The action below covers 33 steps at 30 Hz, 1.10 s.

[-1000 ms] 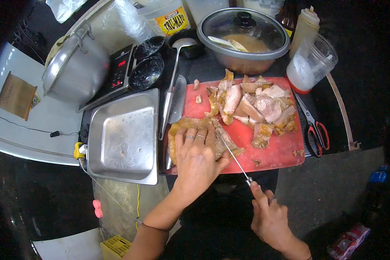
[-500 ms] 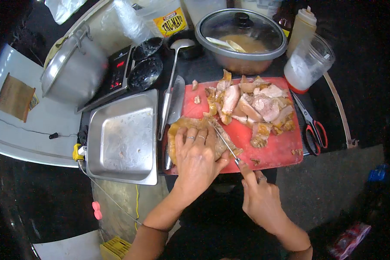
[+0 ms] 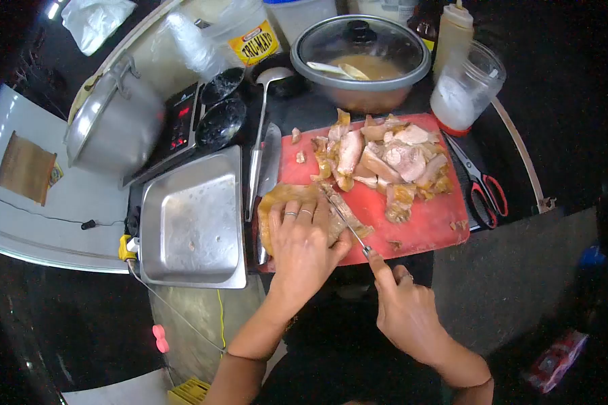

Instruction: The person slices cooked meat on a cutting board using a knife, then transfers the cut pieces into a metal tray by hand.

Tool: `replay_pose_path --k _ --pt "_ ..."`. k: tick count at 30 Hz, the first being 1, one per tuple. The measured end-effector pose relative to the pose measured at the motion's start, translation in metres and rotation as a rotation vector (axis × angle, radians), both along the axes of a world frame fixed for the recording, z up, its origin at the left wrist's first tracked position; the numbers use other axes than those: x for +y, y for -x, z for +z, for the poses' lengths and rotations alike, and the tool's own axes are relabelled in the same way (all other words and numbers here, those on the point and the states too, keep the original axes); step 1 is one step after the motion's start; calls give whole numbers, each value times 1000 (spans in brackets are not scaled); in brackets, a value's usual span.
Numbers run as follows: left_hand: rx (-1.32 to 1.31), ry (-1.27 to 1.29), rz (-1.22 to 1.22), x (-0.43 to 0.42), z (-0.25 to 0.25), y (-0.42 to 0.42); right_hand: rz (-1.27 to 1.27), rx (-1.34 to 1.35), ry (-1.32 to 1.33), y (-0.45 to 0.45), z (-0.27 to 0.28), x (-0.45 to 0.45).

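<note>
My left hand lies flat with its fingers over a large brown piece of meat at the left side of the red cutting board. In my right hand is the handle of a thin knife. Its blade runs up and left along the right part of that meat, close to my left thumb. Several cut pieces of meat are heaped at the back right of the board. Two small bits rest near its back left corner.
A steel tray stands left of the board, with a ladle and a wide blade between. Scissors lie on the right. Behind are a lidded pot, a plastic container and a bottle.
My right hand has moved up and left with the knife, nearer the meat. My left hand keeps its place on the meat. The whole view has shifted slightly.
</note>
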<state>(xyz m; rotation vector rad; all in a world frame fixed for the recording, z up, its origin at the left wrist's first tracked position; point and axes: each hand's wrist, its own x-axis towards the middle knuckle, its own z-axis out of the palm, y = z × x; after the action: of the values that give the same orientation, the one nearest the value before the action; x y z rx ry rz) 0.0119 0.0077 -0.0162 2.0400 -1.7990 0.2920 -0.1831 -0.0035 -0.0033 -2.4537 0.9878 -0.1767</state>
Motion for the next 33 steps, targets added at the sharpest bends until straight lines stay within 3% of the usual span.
replay_pose_path --k 33 --pt "40 -14 -10 5 0 -4 1 31 -26 -13 10 0"
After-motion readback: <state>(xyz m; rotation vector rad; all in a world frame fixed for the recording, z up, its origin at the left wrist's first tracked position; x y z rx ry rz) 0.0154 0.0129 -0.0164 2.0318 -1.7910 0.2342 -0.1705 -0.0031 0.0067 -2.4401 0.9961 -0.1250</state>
